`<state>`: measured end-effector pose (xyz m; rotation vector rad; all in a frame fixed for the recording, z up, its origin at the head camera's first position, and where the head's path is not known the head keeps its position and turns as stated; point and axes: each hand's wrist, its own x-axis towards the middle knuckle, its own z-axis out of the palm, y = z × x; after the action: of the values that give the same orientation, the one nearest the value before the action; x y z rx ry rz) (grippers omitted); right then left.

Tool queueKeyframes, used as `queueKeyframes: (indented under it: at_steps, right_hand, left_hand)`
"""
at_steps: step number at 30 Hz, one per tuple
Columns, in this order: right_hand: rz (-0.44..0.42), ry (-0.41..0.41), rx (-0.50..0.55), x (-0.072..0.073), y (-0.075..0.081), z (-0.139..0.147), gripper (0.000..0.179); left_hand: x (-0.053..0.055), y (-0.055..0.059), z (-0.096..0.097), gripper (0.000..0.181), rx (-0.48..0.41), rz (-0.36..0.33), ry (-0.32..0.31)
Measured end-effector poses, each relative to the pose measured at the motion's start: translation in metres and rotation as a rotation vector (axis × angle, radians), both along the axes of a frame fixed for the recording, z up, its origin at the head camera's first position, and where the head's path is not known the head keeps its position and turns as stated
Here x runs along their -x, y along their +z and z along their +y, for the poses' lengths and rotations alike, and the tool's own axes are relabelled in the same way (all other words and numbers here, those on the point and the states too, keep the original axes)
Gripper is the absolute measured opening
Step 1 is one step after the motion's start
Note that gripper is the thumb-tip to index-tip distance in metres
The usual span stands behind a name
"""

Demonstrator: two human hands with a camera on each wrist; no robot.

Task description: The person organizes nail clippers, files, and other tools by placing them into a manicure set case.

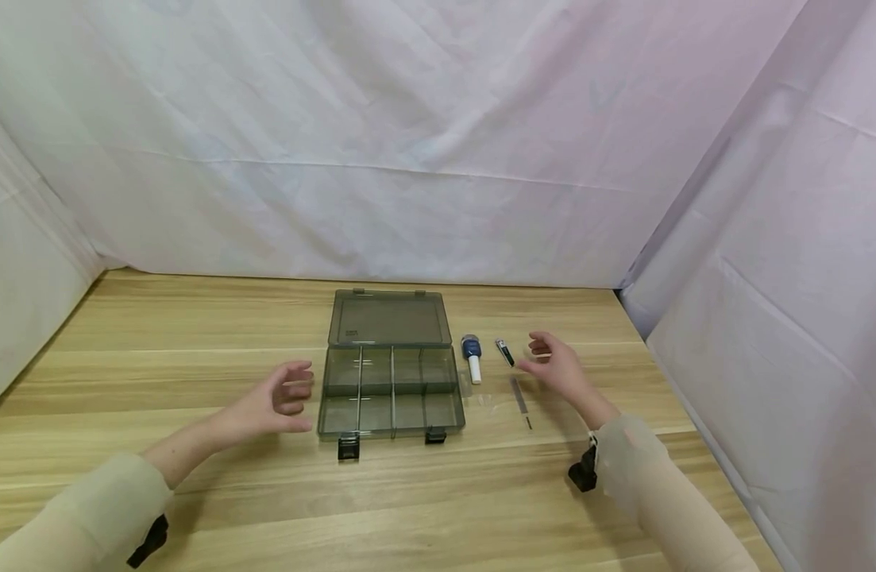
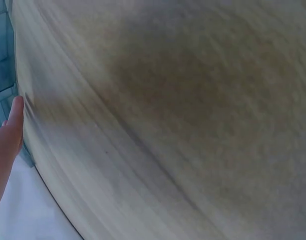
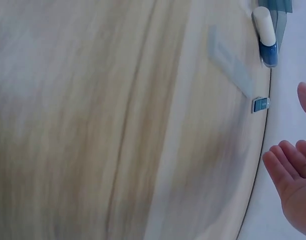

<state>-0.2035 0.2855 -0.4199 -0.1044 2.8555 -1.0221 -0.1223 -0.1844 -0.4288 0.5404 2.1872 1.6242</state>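
A translucent grey compartment box (image 1: 391, 318) lies on the table with its lid folded back. My left hand (image 1: 276, 401) hovers just left of it, fingers loosely bent and holding nothing. To the box's right is a blue bottle with a white cap (image 1: 472, 353), which looks like nail polish. Beside that lie nail clippers (image 1: 505, 353), and my right hand (image 1: 555, 367) is close to their right side, holding nothing. Nearer the front lies a thin nail file (image 1: 519, 395). In the right wrist view, the relaxed fingers (image 3: 287, 160) and the clippers (image 3: 261, 104) are apart.
Small clear pieces (image 1: 486, 400), too faint to identify, lie between the box and the file. Two dark latches (image 1: 349, 447) stick out from the box's front edge. White cloth (image 1: 380, 159) hangs behind and at both sides of the wooden table (image 1: 380, 508).
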Motion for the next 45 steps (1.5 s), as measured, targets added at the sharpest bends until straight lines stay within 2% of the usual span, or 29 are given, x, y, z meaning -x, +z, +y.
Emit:
queueKeyframes:
  at_steps: [6, 14, 21, 26, 35, 45]
  right_hand:
    - [-0.065, -0.043, 0.111, 0.004, -0.003, -0.005, 0.061]
    - [-0.06, -0.08, 0.206, 0.013, -0.01, -0.011, 0.05]
    - [-0.094, -0.094, 0.22, 0.019, -0.019, -0.015, 0.048]
    - [-0.08, -0.099, 0.233, 0.022, -0.021, -0.016, 0.046]
    - [-0.06, -0.109, 0.193, 0.028, -0.025, -0.021, 0.041]
    - [-0.03, -0.118, 0.158, 0.03, -0.022, -0.032, 0.03]
  left_hand:
    - [-0.002, -0.003, 0.001, 0.086, 0.031, -0.022, -0.016]
    - [-0.002, -0.008, 0.006, 0.089, 0.019, -0.009, -0.019]
    - [-0.005, -0.008, 0.006, 0.088, 0.011, 0.019, -0.028]
    - [-0.004, -0.007, 0.007, 0.087, 0.002, 0.029, -0.042]
    - [-0.004, -0.009, 0.006, 0.085, -0.012, 0.036, -0.054]
    - [-0.005, -0.009, 0.003, 0.085, 0.013, 0.025, -0.052]
